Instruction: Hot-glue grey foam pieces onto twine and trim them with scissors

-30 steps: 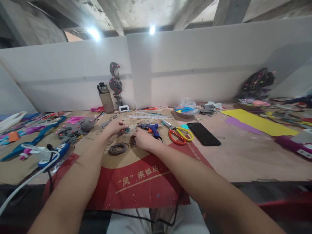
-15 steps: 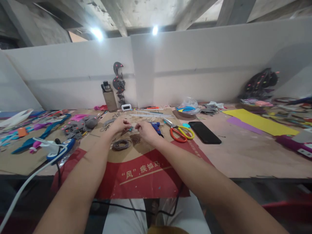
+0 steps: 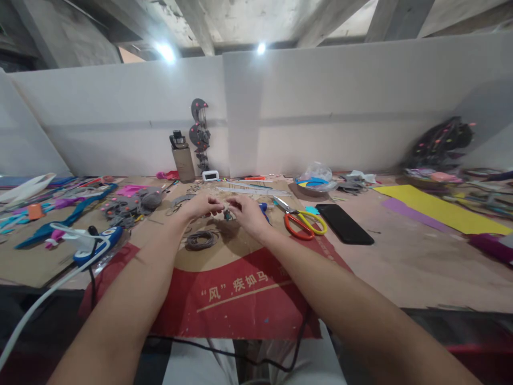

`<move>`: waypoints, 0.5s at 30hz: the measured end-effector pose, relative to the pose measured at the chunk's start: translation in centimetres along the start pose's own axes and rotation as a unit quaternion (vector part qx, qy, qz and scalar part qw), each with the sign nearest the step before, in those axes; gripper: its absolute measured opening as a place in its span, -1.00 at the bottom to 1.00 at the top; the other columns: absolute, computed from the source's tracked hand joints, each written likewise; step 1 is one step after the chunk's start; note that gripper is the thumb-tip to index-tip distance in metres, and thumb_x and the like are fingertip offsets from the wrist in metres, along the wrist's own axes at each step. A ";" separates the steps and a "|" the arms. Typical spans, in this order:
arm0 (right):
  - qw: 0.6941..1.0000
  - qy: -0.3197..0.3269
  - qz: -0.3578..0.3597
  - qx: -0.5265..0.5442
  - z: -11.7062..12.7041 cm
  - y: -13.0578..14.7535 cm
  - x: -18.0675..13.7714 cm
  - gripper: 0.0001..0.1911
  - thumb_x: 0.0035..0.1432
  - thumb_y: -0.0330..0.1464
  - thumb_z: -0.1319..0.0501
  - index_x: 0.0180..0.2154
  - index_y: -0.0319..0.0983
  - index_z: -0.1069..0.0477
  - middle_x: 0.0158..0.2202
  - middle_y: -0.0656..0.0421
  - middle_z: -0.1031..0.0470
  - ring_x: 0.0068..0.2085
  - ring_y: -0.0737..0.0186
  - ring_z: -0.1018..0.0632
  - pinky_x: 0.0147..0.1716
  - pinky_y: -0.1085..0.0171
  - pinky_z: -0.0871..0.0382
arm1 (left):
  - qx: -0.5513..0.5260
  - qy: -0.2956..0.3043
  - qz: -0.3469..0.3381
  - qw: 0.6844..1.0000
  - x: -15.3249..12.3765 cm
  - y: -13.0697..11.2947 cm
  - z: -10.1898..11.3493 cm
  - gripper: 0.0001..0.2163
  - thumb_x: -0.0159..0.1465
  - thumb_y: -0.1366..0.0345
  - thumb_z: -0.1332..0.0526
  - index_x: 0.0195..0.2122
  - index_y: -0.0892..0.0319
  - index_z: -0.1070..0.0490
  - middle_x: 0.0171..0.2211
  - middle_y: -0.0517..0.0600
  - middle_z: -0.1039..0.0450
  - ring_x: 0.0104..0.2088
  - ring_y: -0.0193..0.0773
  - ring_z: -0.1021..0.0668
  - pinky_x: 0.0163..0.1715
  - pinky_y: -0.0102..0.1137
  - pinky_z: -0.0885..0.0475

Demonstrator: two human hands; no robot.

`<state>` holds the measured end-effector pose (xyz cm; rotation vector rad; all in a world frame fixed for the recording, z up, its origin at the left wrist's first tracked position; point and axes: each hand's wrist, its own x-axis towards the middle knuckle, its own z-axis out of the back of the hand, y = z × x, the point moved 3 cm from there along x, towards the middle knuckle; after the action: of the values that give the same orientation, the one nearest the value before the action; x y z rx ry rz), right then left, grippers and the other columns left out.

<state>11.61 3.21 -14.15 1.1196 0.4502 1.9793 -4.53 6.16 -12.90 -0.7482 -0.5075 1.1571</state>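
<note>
Head view: left hand point(image 3: 201, 205) and right hand point(image 3: 249, 212) meet fingertip to fingertip, both pinched shut on a small teal piece point(image 3: 227, 215) between them. It looks light, tiny, easily dropped, best nipped by its edges. A wire coil point(image 3: 199, 239) lies just nearer than the grip, scissors point(image 3: 304, 224) to its right

Teal piece point(image 3: 227, 215), orange-and-yellow scissors point(image 3: 294, 217), black phone point(image 3: 344, 231), yellow sheet point(image 3: 441, 209), red-and-tan cardboard point(image 3: 256, 305)

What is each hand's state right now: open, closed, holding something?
Left hand: closed, pinching a small piece, too small to identify.
Right hand: closed, pinching the same small piece.
</note>
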 end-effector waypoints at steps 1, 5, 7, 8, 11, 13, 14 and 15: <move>1.000 0.006 0.009 0.011 -0.1 0.1 0.0 -0.78 0.11 -0.45 -0.14 -0.19 -0.29 -0.47 -0.25 0.08 -0.52 -0.24 0.29 -0.46 -0.20 0.31 -0.28 | -0.012 0.007 -0.007 1.000 -0.1 -0.3 -0.1 -0.70 0.03 0.05 -0.26 -0.40 0.22 -0.49 -0.57 -0.05 -0.37 -0.56 -0.40 -0.33 -0.58 -0.48 -0.19; 0.999 0.020 0.013 0.023 0.0 0.5 -0.2 -0.83 0.13 -0.45 -0.13 -0.31 -0.27 -0.50 -0.33 0.13 -0.53 -0.29 0.31 -0.46 -0.26 0.34 -0.27 | -0.055 0.037 -0.023 0.998 -0.2 -0.9 -0.6 -0.72 0.03 0.07 -0.27 -0.43 0.22 -0.46 -0.55 -0.07 -0.35 -0.54 -0.42 -0.32 -0.57 -0.49 -0.18; 1.000 0.023 0.004 0.015 0.4 0.6 -0.1 -0.82 0.15 -0.43 -0.12 -0.33 -0.26 -0.50 -0.35 0.15 -0.53 -0.30 0.32 -0.46 -0.27 0.35 -0.26 | -0.080 0.051 -0.027 0.995 -0.2 -1.1 -0.7 -0.72 0.03 0.07 -0.27 -0.46 0.23 -0.45 -0.57 -0.07 -0.33 -0.56 -0.44 -0.30 -0.58 -0.50 -0.16; 0.999 0.029 0.004 0.012 0.6 0.7 0.0 -0.82 0.16 -0.42 -0.11 -0.33 -0.26 -0.50 -0.36 0.15 -0.53 -0.31 0.32 -0.46 -0.28 0.36 -0.25 | -0.095 0.059 -0.030 0.993 -0.2 -1.1 -0.7 -0.72 0.03 0.08 -0.27 -0.48 0.23 -0.44 -0.59 -0.08 -0.32 -0.58 -0.45 -0.28 -0.59 -0.50 -0.14; 0.998 0.063 0.016 0.012 1.3 1.0 0.2 -0.80 0.17 -0.39 -0.10 -0.33 -0.26 -0.51 -0.39 0.18 -0.53 -0.35 0.34 -0.45 -0.31 0.38 -0.23 | -0.132 0.086 -0.031 0.987 -0.3 -1.4 -0.8 -0.73 0.03 0.11 -0.28 -0.52 0.24 -0.42 -0.59 -0.07 -0.33 -0.60 -0.47 -0.25 -0.61 -0.50 -0.11; 0.997 0.078 0.026 0.002 1.6 1.3 0.3 -0.80 0.17 -0.40 -0.09 -0.35 -0.26 -0.50 -0.41 0.19 -0.51 -0.37 0.35 -0.44 -0.34 0.38 -0.21 | -0.144 0.097 -0.025 0.985 -0.4 -1.6 -0.8 -0.74 0.02 0.12 -0.29 -0.52 0.25 -0.43 -0.58 -0.05 -0.36 -0.60 -0.47 -0.26 -0.61 -0.49 -0.11; 0.997 0.074 0.029 -0.013 1.7 1.4 0.3 -0.80 0.17 -0.41 -0.08 -0.36 -0.26 -0.49 -0.41 0.18 -0.50 -0.37 0.34 -0.44 -0.35 0.38 -0.20 | -0.149 0.099 -0.024 0.984 -0.5 -1.7 -0.9 -0.74 0.02 0.13 -0.29 -0.52 0.26 -0.43 -0.58 -0.04 -0.37 -0.60 -0.47 -0.27 -0.61 -0.49 -0.12; 0.997 0.067 0.032 -0.032 1.8 1.6 0.3 -0.80 0.16 -0.42 -0.07 -0.37 -0.27 -0.48 -0.40 0.17 -0.50 -0.36 0.34 -0.43 -0.34 0.37 -0.20 | -0.154 0.100 -0.024 0.983 -0.5 -1.8 -0.9 -0.74 0.02 0.13 -0.29 -0.52 0.27 -0.43 -0.58 -0.03 -0.37 -0.60 -0.46 -0.28 -0.61 -0.49 -0.13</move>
<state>12.33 2.32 -12.03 0.9770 0.4211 2.1181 -2.93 5.03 -12.13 -1.1021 -0.5393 0.9548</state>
